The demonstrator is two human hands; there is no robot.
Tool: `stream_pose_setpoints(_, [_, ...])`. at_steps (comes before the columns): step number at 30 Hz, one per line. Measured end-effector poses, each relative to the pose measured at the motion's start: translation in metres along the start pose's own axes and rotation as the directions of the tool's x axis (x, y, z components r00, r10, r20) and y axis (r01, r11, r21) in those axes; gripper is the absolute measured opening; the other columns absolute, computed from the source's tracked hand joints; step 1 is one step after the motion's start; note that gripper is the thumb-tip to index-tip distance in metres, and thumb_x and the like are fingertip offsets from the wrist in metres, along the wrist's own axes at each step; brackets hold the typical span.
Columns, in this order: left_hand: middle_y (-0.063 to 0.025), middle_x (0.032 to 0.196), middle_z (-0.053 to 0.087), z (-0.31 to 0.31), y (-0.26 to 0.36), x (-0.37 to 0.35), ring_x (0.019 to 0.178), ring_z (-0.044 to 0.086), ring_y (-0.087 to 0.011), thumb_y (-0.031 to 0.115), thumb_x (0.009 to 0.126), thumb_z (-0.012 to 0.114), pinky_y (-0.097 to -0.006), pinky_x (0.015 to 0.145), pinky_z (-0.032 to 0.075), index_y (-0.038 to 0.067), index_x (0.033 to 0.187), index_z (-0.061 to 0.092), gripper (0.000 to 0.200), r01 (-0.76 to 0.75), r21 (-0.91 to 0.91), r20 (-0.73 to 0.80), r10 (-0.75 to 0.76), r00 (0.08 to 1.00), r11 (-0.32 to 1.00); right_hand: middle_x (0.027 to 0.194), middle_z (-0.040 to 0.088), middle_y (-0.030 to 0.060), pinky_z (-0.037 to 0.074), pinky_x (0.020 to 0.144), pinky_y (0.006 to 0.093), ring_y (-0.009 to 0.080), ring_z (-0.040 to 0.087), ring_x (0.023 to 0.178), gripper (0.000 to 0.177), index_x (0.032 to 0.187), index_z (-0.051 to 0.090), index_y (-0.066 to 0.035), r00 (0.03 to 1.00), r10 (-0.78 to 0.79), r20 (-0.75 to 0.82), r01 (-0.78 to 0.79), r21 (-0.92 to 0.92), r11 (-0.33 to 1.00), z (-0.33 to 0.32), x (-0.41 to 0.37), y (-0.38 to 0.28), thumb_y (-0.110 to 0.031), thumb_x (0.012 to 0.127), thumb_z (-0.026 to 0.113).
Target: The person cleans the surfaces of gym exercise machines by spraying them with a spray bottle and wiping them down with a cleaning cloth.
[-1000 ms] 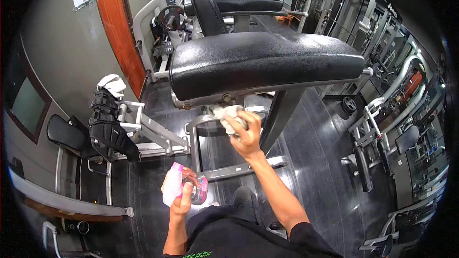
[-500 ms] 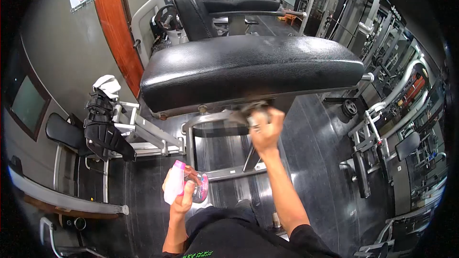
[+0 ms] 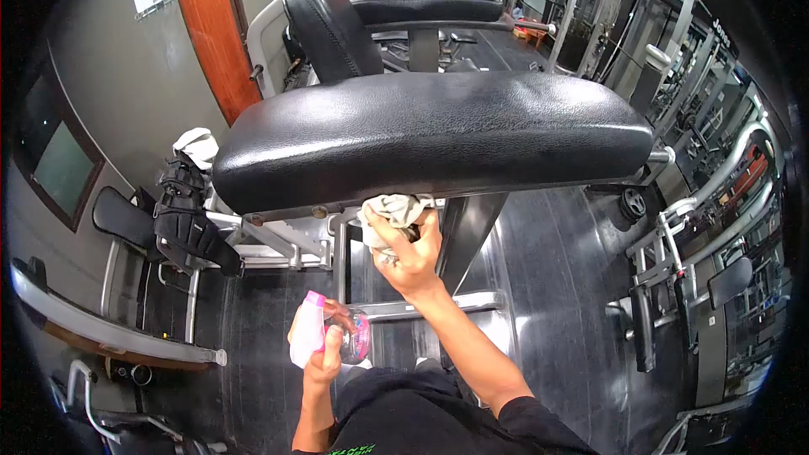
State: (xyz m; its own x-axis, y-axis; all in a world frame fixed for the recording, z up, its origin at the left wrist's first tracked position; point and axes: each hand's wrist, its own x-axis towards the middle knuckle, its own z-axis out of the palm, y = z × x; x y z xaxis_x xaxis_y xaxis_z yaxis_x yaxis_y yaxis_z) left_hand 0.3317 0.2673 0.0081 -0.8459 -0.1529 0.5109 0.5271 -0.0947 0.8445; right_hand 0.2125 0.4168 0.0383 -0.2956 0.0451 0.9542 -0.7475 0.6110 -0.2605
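Note:
A long black padded bench spans the middle of the view, its lower edge facing me. My right hand grips a crumpled pale cloth against the underside of the pad, left of the support post. Lower down, my left hand is wrapped round a spray bottle with a white and pink head and a clear body. That bottle is held in front of my torso, apart from the bench. Part of the cloth is hidden by my right fingers.
Beyond the pad rises a black backrest. At left, a black strapped vest and a white cloth hang on a machine. Weight machines line the right side. A metal base frame stands on the dark floor.
My right hand has moved left along the pad's underside with the cloth, which now shows more clearly. The left hand still holds the spray bottle in nearly the same place. The view has shifted slightly.

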Motion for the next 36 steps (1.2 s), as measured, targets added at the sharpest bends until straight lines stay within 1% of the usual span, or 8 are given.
stream_pose_setpoints(5, [-0.0157, 0.088, 0.057, 0.018, -0.007, 0.001, 0.064, 0.059, -0.0188, 0.018, 0.088, 0.059, -0.0306, 0.058, 0.05, -0.003, 0.101, 0.05, 0.026, 0.012, -0.001, -0.007, -0.012, 1.0, 1.0, 0.087, 0.051, 0.0029, 0.043, 0.059, 0.0336, 0.0216, 0.05, 0.075, 0.053, 0.098, 0.073, -0.022, 0.98, -0.114, 0.16, 0.14, -0.156, 0.978, -0.049, 0.0, 0.033, -0.012, 0.047, 0.069])
stream_pose_setpoints(11, [-0.0157, 0.088, 0.058, 0.04, -0.009, -0.002, 0.066, 0.06, -0.0191, 0.015, 0.086, 0.061, -0.0301, 0.059, 0.05, -0.002, 0.101, 0.051, 0.026, 0.017, -0.023, 0.003, -0.017, 1.0, 1.0, 0.091, 0.047, 0.0104, 0.042, 0.074, 0.0379, 0.0264, 0.049, 0.086, 0.035, 0.104, 0.063, -0.009, 0.949, 0.026, -0.313, -0.159, -0.407, 0.9, -0.109, -0.004, 0.085, 0.006, 0.072, 0.063])
stream_pose_setpoints(15, [-0.0157, 0.088, 0.058, 0.049, -0.011, -0.004, 0.067, 0.06, -0.0191, 0.014, 0.086, 0.062, -0.0301, 0.06, 0.05, -0.002, 0.102, 0.051, 0.026, 0.029, -0.004, -0.009, -0.029, 1.0, 1.0, 0.108, 0.048, 0.0151, 0.036, 0.094, 0.0405, 0.0286, 0.048, 0.105, 0.038, 0.116, 0.047, 0.001, 0.705, 0.371, -0.605, -0.442, 0.034, 0.896, -0.113, 0.016, 0.09, 0.003, 0.08, 0.058])
stream_pose_setpoints(21, [-0.0162, 0.088, 0.057, 0.072, -0.014, -0.006, 0.067, 0.059, -0.0193, 0.015, 0.086, 0.062, -0.0307, 0.06, 0.05, -0.003, 0.101, 0.05, 0.027, 0.012, -0.004, -0.017, -0.013, 1.0, 1.0, 0.099, 0.054, 0.0136, 0.047, 0.079, 0.0419, 0.0307, 0.056, 0.093, 0.053, 0.111, 0.059, -0.015, 0.975, 0.185, -0.12, -0.162, 0.174, 0.971, -0.051, -0.011, 0.043, -0.011, 0.06, 0.073])
stream_pose_setpoints(23, [-0.016, 0.088, 0.057, 0.079, -0.014, -0.007, 0.067, 0.059, -0.0192, 0.017, 0.087, 0.061, -0.0311, 0.06, 0.05, -0.004, 0.101, 0.05, 0.027, 0.008, -0.031, -0.022, -0.009, 1.0, 1.0, 0.092, 0.056, 0.0077, 0.051, 0.06, 0.034, 0.0238, 0.059, 0.076, 0.06, 0.11, 0.064, -0.023, 0.932, 0.112, 0.346, -0.148, 0.079, 0.986, -0.046, -0.014, 0.034, -0.009, 0.053, 0.073])
stream_pose_setpoints(25, [-0.0159, 0.088, 0.057, 0.083, -0.015, -0.008, 0.067, 0.059, -0.0192, 0.018, 0.087, 0.06, -0.0311, 0.06, 0.05, -0.004, 0.101, 0.05, 0.027, 0.005, -0.021, -0.032, -0.006, 0.999, 1.0, 0.086, 0.055, 0.0037, 0.051, 0.058, 0.0319, 0.0214, 0.058, 0.072, 0.06, 0.111, 0.064, -0.023, 0.934, 0.095, 0.344, -0.138, 0.105, 0.985, -0.053, -0.005, 0.036, -0.008, 0.054, 0.072])
stream_pose_setpoints(31, [-0.0118, 0.091, 0.049, 0.09, -0.024, -0.012, 0.067, 0.055, -0.0189, 0.029, 0.092, 0.052, -0.0312, 0.058, 0.047, 0.0, 0.105, 0.045, 0.032, 0.047, 0.084, 0.025, -0.049, 0.998, 0.995, 0.09, 0.05, 0.012, 0.04, 0.079, 0.0398, 0.0268, 0.049, 0.086, 0.03, 0.101, 0.055, 0.0, 0.97, 0.072, -0.233, -0.11, -0.157, 0.981, -0.135, 0.016, 0.098, -0.014, 0.076, 0.063])
stream_pose_setpoints(36, [-0.0157, 0.088, 0.056, 0.1, -0.029, -0.012, 0.065, 0.059, -0.0194, 0.02, 0.087, 0.061, -0.0311, 0.059, 0.05, -0.003, 0.1, 0.05, 0.028, 0.028, -0.032, -0.005, -0.028, 1.0, 0.999, 0.112, 0.052, 0.0104, 0.04, 0.091, 0.0316, 0.0191, 0.051, 0.103, 0.03, 0.114, 0.048, 0.001, 0.632, 0.433, -0.643, -0.428, 0.177, 0.887, -0.184, 0.032, 0.145, 0.007, 0.085, 0.045])
